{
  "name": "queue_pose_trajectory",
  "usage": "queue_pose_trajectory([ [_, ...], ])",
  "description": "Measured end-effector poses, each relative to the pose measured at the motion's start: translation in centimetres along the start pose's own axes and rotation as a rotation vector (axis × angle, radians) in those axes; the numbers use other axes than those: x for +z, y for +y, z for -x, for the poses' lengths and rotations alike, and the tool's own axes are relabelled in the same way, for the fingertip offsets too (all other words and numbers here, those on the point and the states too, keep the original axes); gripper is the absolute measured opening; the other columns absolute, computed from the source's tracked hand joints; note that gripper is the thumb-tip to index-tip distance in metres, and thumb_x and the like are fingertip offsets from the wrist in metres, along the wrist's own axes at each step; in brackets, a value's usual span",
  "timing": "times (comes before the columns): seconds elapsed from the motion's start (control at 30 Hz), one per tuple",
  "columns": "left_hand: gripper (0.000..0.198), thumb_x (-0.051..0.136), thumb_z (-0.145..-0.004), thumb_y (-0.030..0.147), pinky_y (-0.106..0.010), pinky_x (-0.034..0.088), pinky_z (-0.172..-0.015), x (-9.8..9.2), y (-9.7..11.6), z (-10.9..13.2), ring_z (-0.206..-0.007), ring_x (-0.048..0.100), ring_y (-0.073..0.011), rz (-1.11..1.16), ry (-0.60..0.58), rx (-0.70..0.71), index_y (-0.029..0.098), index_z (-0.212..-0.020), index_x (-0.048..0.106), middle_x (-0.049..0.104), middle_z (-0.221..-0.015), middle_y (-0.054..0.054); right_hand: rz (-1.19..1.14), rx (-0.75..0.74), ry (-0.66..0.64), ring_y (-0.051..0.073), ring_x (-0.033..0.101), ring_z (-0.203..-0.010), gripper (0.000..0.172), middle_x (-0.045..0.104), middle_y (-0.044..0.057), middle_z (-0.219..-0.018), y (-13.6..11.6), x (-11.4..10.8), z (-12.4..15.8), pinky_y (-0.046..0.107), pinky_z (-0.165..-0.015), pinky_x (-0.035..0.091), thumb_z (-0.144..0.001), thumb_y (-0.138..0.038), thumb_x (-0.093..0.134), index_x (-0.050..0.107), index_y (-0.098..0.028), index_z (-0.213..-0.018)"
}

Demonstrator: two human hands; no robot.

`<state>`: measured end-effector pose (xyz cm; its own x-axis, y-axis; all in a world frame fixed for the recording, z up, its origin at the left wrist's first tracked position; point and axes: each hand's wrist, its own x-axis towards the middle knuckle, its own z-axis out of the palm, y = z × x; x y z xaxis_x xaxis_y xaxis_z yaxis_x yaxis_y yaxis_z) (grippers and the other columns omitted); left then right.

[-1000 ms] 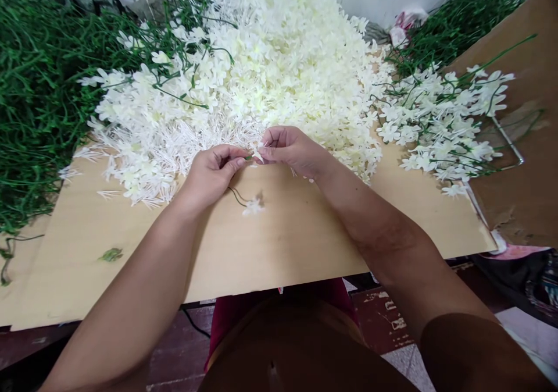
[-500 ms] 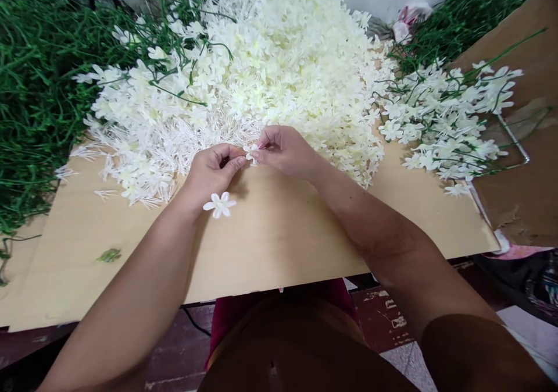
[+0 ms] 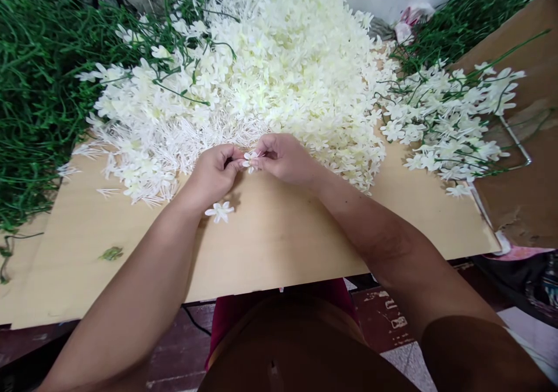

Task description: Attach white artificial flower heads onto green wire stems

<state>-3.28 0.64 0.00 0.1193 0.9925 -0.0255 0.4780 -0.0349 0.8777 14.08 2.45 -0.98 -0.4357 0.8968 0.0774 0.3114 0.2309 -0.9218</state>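
Between my two hands is a small white artificial flower point(image 3: 250, 160). My left hand point(image 3: 220, 168) pinches it from the left with thumb and fingertips. From the right, the closed thumb and fingers of my right hand point(image 3: 279, 158) grip the same flower; the exact grip points are partly hidden by the fingers. Another white flower head point(image 3: 220, 211) sits just below my left wrist. Directly beyond my hands spreads a large heap of white petals point(image 3: 296, 78), with thin white stamen pieces point(image 3: 196, 142) along its near left side.
Green plastic stems point(image 3: 39, 78) are piled at the left, and more stems point(image 3: 471, 20) stand at the back right. White flowers on green stems point(image 3: 453, 118) lie at the right beside a brown cardboard sheet point(image 3: 527, 200). A green scrap point(image 3: 112, 253) rests on the tabletop point(image 3: 279, 246).
Both hands have shifted slightly toward me, and the flower between them has turned so that its petals show more. The view has moved a little.
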Motion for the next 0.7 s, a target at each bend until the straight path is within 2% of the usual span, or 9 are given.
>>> queue_pose_trajectory([
  [0.2, 0.017, 0.061, -0.074, 0.008, -0.026, 0.034, -0.058, 0.2, -0.1, 0.0, -0.054, 0.042, -0.0110, 0.008, -0.024, 0.019, 0.018, -0.061, 0.057, 0.052, -0.055, 0.005, -0.098, 0.043, -0.038, 0.009, 0.047, -0.062, 0.030, 0.056, -0.003, -0.066, 0.3, -0.4, -0.2, 0.025, -0.061, 0.036, -0.076, -0.031, 0.079, 0.052, -0.018, -0.071],
  [0.43, 0.016, 0.054, -0.075, 0.008, -0.026, 0.033, -0.058, 0.2, -0.1, 0.1, -0.057, 0.043, -0.0112, -0.063, -0.050, -0.035, 0.017, -0.062, 0.053, 0.050, -0.056, 0.004, -0.060, 0.008, -0.016, 0.009, 0.046, -0.062, 0.021, 0.053, -0.004, -0.063, 0.3, 0.2, -0.1, 0.024, -0.062, 0.038, -0.076, -0.019, 0.072, 0.052, -0.017, -0.070],
  [0.7, 0.017, 0.051, -0.075, 0.007, -0.026, 0.032, -0.059, 0.2, -0.1, 0.3, -0.056, 0.041, -0.0106, -0.056, -0.066, 0.002, 0.017, -0.062, 0.053, 0.049, -0.055, 0.005, -0.012, 0.013, 0.000, 0.008, 0.042, -0.058, 0.019, 0.048, -0.006, -0.059, 0.0, 0.7, -0.1, 0.025, -0.059, 0.035, -0.077, -0.016, 0.069, 0.052, -0.018, -0.070],
])
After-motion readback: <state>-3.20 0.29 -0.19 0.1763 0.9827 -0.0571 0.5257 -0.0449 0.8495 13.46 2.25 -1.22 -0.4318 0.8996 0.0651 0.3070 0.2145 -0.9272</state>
